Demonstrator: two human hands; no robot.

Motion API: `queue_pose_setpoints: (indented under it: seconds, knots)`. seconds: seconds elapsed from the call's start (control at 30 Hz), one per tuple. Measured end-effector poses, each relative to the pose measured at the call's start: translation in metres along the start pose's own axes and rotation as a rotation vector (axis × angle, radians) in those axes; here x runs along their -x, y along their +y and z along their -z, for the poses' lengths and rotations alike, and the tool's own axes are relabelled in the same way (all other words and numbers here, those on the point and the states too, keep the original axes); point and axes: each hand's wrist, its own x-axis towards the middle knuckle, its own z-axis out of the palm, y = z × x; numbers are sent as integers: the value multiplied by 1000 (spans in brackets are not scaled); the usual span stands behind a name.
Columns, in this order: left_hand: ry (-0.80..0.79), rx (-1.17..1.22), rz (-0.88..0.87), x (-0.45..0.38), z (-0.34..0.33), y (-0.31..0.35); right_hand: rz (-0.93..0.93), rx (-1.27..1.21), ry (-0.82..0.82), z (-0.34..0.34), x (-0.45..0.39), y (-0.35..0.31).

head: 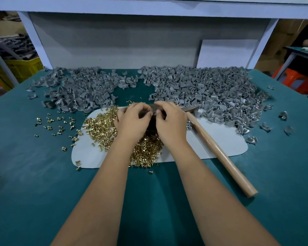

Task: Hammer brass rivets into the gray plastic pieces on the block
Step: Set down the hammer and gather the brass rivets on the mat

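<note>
My left hand and my right hand meet fingertip to fingertip over a dark block, mostly hidden beneath them. Between the curled fingers sits a gray plastic piece, pinched from both sides, with a hint of brass on it. A heap of brass rivets covers the left part of a white mat. A hammer with a wooden handle lies on the mat to the right of my right hand, its metal head near my right knuckles.
Two big piles of gray plastic pieces spread across the back of the green table. Loose rivets are scattered left of the mat. A white panel stands behind the piles; a yellow crate sits off the table's left.
</note>
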Motion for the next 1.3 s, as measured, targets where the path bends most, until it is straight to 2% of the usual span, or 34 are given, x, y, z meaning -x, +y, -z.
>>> queue_pose_setpoints:
  seconds: [0.1, 0.2, 0.33, 0.4, 0.47, 0.63, 0.83, 1.0, 1.17, 1.3]
  knots:
    - [-23, -12, 0, -3, 2, 0, -18, 46, -7, 5, 0, -2]
    - [-17, 9, 15, -2, 1, 1, -77, 198, 16, 18, 2, 3]
    - [33, 35, -2, 1, -2, -1, -146, 535, 18, 45, -1, 10]
    - [51, 55, -18, 3, -2, -1, -253, 688, -41, 54, -3, 11]
    - [63, 75, -27, 4, 0, -1, -377, 731, -159, 59, -4, 12]
    - [61, 114, -9, 5, 2, -3, -473, 706, -344, 76, -8, 21]
    - [55, 120, -2, 2, 1, -3, -473, 724, -389, 86, -7, 27]
    - [61, 113, -2, 2, -1, -3, -407, 584, -259, 87, -9, 30]
    - [73, 101, 2, 3, -1, -1, -258, 475, -21, 84, -14, 13]
    - [92, 108, 11, 4, -2, -2, -80, 372, -10, 82, -11, -8]
